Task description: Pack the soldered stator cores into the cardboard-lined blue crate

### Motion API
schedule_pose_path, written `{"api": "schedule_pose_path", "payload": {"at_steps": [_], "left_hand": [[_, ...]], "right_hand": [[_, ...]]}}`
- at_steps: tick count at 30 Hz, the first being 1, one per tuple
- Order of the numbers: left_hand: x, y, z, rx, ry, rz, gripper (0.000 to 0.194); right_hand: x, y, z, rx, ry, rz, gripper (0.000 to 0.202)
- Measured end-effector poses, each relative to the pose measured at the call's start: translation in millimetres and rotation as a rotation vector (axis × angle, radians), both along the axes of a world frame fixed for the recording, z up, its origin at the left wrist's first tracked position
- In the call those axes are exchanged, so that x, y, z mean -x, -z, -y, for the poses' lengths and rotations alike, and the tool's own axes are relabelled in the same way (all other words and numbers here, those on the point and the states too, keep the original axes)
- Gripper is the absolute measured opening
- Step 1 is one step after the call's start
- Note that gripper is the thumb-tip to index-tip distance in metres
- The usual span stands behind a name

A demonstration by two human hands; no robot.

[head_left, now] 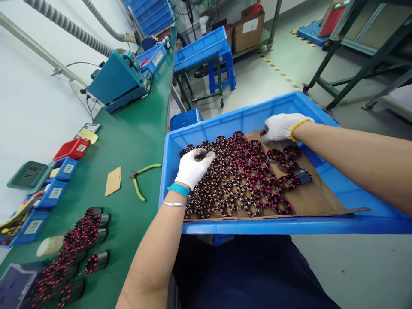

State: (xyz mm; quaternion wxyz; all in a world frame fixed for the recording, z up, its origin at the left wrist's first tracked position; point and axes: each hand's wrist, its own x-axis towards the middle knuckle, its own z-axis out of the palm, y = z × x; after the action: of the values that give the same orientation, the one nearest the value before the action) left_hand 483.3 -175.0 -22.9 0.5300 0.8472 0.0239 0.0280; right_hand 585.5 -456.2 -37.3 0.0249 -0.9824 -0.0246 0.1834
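White-gloved left hand (195,166) half-curled over wound rings (222,182), hold indiscernible; right hand (281,127) pinches one dark ring (263,131) inside blue tray (257,226).

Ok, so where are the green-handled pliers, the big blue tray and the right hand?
Green-handled pliers (135,174), head view: joint where handles meet.
Blue tray (289,226), head view: the near rim.
Right hand (279,127), head view: its gloved back.

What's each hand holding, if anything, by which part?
The right hand seems to pinch a ring, mostly hidden, so which part cannot be told. Whether the left hand holds anything cannot be told.
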Motion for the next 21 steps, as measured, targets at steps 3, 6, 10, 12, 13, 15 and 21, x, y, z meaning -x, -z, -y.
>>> {"api": "schedule_pose_path", "payload": {"at_steps": [3, 6, 10, 12, 13, 15, 21], "left_hand": [[-0.1, 0.3, 0.1, -0.007, 0.009, -0.007, 0.025], [-0.4, 1.7, -0.7, -0.016, 0.016, -0.006, 0.026], [-0.7, 3.8, -2.3, -0.01, 0.017, 0.002, 0.027], [-0.7, 4.3, -2.9, -0.009, 0.019, 0.001, 0.029], [-0.7, 4.4, -3.1, -0.008, 0.02, -0.001, 0.031], [-0.7, 4.3, -3.1, 0.0, 0.02, -0.004, 0.031], [-1.3, 3.2, -2.4, 0.013, 0.025, 0.001, 0.028]], "right_hand": [[1.0, -4.5, -6.1, -0.019, -0.005, -0.036, 0.053], [2.6, -7.1, -9.6, -0.068, -0.07, -0.126, 0.046], [1.8, -6.1, -6.1, -0.036, 0.013, -0.067, 0.056], [0.3, -4.3, -5.8, -0.034, 0.043, -0.009, 0.061], [-0.6, -3.7, -6.5, -0.048, 0.019, -0.003, 0.061], [-2.6, -4.1, -7.6, -0.063, -0.065, -0.046, 0.059], [7.3, -18.0, 6.3, 0.045, -0.124, -0.113, 0.059]]}}
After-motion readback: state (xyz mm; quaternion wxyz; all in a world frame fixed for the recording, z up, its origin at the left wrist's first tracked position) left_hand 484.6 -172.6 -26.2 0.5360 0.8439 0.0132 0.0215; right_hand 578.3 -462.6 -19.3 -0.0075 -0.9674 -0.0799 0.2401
